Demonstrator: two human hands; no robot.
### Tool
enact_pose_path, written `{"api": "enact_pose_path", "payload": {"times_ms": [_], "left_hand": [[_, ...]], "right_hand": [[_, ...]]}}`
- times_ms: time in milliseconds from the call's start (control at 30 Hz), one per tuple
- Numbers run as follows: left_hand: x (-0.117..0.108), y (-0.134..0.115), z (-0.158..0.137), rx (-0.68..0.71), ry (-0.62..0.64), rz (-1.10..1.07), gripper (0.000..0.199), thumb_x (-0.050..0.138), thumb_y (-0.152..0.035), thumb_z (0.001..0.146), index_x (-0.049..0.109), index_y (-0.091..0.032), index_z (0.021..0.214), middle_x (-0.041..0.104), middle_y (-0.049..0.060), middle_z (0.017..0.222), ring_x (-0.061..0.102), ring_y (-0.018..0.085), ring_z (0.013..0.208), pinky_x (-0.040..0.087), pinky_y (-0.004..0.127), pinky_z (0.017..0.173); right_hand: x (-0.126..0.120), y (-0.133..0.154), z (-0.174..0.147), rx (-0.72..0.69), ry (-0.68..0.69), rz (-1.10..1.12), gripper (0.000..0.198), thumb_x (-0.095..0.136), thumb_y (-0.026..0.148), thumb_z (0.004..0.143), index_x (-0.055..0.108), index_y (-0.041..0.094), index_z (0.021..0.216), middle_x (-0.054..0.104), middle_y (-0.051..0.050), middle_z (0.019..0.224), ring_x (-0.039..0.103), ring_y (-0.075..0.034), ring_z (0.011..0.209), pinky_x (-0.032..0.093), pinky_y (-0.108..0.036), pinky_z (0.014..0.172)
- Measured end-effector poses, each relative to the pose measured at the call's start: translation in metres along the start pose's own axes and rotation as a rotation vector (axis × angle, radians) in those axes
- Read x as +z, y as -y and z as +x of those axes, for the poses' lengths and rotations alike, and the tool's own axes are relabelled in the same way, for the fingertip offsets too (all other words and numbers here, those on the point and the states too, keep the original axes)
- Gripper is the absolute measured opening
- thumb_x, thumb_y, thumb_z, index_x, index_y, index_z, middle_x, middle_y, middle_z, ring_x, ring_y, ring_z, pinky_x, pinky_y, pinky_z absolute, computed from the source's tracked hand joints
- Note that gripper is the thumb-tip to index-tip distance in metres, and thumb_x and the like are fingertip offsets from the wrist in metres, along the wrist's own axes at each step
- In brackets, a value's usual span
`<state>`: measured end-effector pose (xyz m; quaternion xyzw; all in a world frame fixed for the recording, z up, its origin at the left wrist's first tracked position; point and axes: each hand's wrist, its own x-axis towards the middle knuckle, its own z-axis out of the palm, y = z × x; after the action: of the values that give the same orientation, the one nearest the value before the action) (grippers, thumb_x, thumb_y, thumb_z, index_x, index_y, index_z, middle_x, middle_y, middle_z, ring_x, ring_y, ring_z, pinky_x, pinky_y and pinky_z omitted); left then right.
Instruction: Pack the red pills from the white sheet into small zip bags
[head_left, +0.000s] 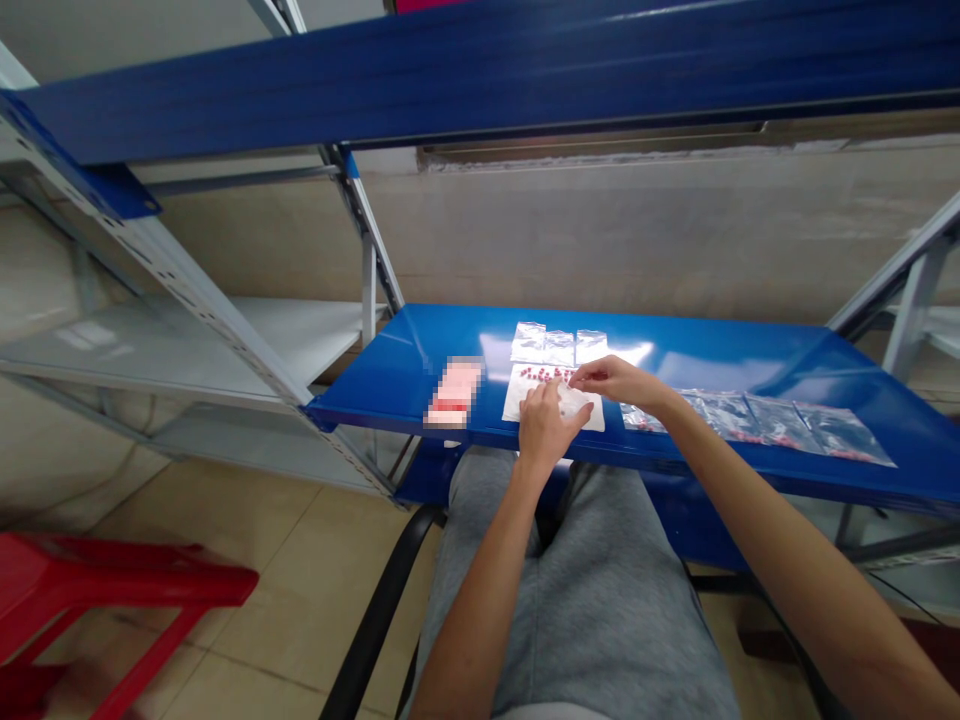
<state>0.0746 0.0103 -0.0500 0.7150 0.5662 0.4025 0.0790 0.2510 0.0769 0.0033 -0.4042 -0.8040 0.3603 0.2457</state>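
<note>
Small red pieces [541,374], bead-like, lie in rows on a white sheet [514,402] near the front edge of the blue shelf. My left hand [547,418] is closed on a small clear plastic bag [571,400] over this sheet. Fingers of my right hand [609,378] are pinched together at the bag's upper edge; what sits between them is too small to make out. Behind the sheet, three clear zip bags [559,347] lie flat side by side. To the right, several zip bags [780,422] with red pieces inside lie in a row, partly hidden by my right forearm.
A blurred-out pink and white item [454,392] lies left of the sheet on the blue shelf [375,385]. Above it runs a blue beam [480,85]. Grey rack posts [195,290] stand at the left, and a red plastic stool [112,580] is on the floor.
</note>
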Motion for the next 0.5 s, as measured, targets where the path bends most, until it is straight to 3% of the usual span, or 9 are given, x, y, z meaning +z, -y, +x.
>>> {"api": "enact_pose_path", "payload": {"times_ms": [167, 500], "left_hand": [[0.001, 0.003, -0.002, 0.013, -0.045, -0.019, 0.053, 0.079, -0.043, 0.085, 0.061, -0.016, 0.126, 0.071, 0.008, 0.099, 0.067, 0.026, 0.101, 0.051, 0.039, 0.092], [0.0, 0.004, -0.002, 0.009, -0.03, -0.004, 0.053, 0.079, -0.044, 0.085, 0.061, -0.015, 0.126, 0.07, 0.008, 0.098, 0.066, 0.026, 0.1, 0.051, 0.037, 0.09]], "right_hand": [[0.005, -0.025, 0.007, 0.189, -0.322, -0.399, 0.011, 0.067, 0.021, 0.083, 0.077, 0.016, 0.086, 0.077, -0.008, 0.083, 0.066, -0.019, 0.075, 0.044, -0.028, 0.068], [0.021, -0.032, 0.012, 0.243, -0.334, -0.57, 0.015, 0.065, 0.018, 0.086, 0.079, 0.013, 0.091, 0.079, -0.011, 0.087, 0.069, -0.021, 0.079, 0.044, -0.027, 0.07]]}}
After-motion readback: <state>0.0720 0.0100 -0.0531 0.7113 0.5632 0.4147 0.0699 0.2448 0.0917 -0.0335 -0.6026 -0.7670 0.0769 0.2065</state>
